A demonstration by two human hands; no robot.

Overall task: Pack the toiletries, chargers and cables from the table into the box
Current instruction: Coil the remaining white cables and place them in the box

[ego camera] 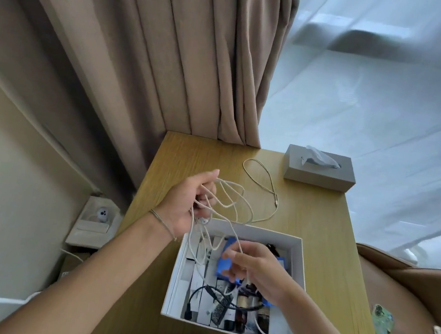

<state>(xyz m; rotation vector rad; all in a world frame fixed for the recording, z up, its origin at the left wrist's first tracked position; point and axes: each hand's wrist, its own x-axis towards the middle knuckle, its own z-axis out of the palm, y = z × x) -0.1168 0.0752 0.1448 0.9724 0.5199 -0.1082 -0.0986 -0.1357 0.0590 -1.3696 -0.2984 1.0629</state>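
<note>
The left hand (185, 204) holds loops of a white cable (231, 196) up over the tabletop (325, 236), its fingers curled around the loops. The right hand (259, 270) pinches the same cable lower down, above the white box (302, 264). The box sits near the front edge, with bottles and a black cable (198, 295) inside. Another cable (267, 184) lies near the back edge, beside a grey tissue box (319, 171).
</note>
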